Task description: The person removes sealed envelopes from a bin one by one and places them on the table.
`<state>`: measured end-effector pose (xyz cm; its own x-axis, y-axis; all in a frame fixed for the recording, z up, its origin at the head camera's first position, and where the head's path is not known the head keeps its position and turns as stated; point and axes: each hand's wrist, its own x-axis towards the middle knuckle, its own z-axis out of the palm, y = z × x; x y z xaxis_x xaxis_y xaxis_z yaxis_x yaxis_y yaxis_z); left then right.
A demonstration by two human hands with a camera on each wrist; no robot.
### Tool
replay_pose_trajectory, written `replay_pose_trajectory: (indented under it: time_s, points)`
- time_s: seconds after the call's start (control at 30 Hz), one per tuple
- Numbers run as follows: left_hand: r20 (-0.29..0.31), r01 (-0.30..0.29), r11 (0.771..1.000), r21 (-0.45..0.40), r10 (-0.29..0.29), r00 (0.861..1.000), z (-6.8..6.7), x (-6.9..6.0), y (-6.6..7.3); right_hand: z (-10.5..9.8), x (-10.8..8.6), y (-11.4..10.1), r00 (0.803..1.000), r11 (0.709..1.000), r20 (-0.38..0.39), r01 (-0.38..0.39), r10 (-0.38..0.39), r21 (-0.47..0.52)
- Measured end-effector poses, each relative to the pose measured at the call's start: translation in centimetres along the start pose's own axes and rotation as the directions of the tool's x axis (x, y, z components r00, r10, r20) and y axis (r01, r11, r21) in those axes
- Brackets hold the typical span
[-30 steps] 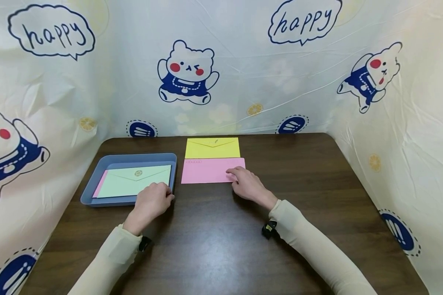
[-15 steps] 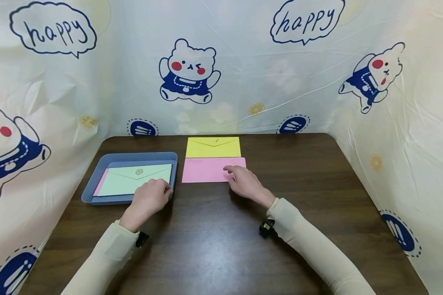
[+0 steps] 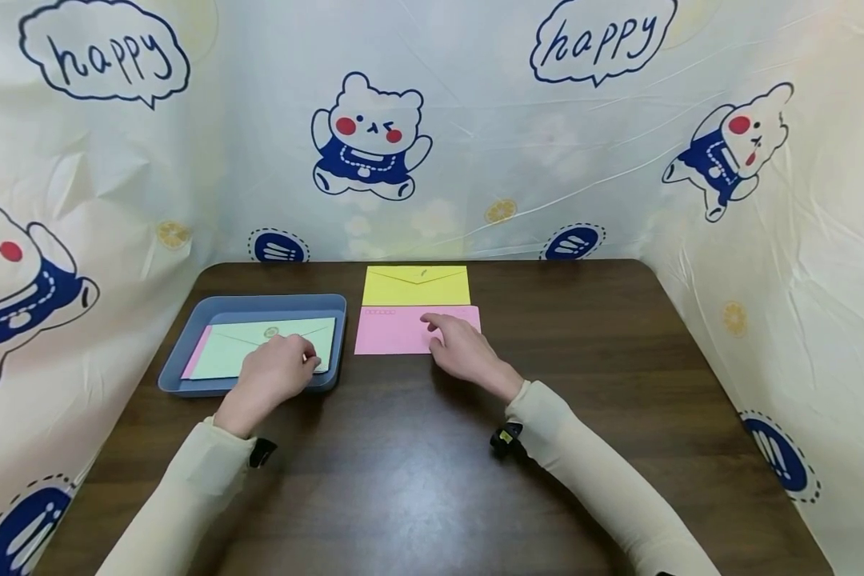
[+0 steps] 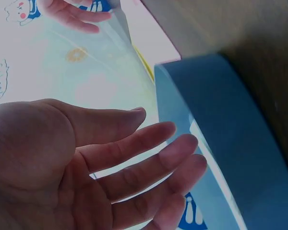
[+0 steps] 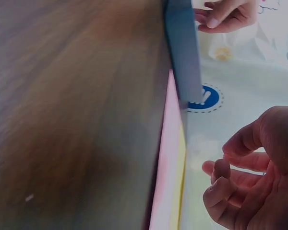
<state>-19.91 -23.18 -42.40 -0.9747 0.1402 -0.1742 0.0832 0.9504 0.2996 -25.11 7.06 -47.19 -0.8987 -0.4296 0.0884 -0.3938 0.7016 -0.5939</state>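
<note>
A blue tray (image 3: 281,302) at the left of the table contains a mint-green envelope (image 3: 226,352), with the edge of a pink envelope (image 3: 198,354) showing beneath it. Over the tray's near right part is my left hand (image 3: 272,374); its fingers are loosely bent with nothing between them, above the tray wall (image 4: 230,115) in the left wrist view. Right of the tray, a pink envelope (image 3: 389,332) lies in front of a yellow envelope (image 3: 418,284). My right hand (image 3: 468,350) hovers above the pink one's right part, fingers loosely curled and holding nothing.
The dark wooden table (image 3: 418,472) is enclosed at the back and sides by a printed curtain (image 3: 490,136) with bears and lettering. The envelopes on the table lie close to its far edge, near the curtain.
My left hand has moved left, from the tray's near right corner to over the green envelope. My right hand has shifted left above the pink envelope. The envelopes appear to stay in place.
</note>
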Motion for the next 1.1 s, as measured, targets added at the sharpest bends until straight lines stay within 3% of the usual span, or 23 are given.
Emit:
replay_pose_trajectory:
  time_s: [0.33,0.7,1.1]
  points:
    - [0.032,0.049,0.999,0.017,-0.05,0.998,-2.5,0.6,-2.1,-0.5,1.3,-2.2,1.0,0.999,-0.018,0.021,-0.02,0.047]
    - [0.06,0.107,0.994,0.001,-0.107,0.992,-3.1,1.0,-3.8,-0.4,2.4,-4.1,1.0,0.994,-0.004,0.029,-0.029,0.105]
    - [-0.007,0.149,0.989,0.011,-0.148,0.989,-4.4,0.7,-6.5,0.6,4.2,-6.9,0.995,0.993,0.074,0.052,-0.06,0.103]
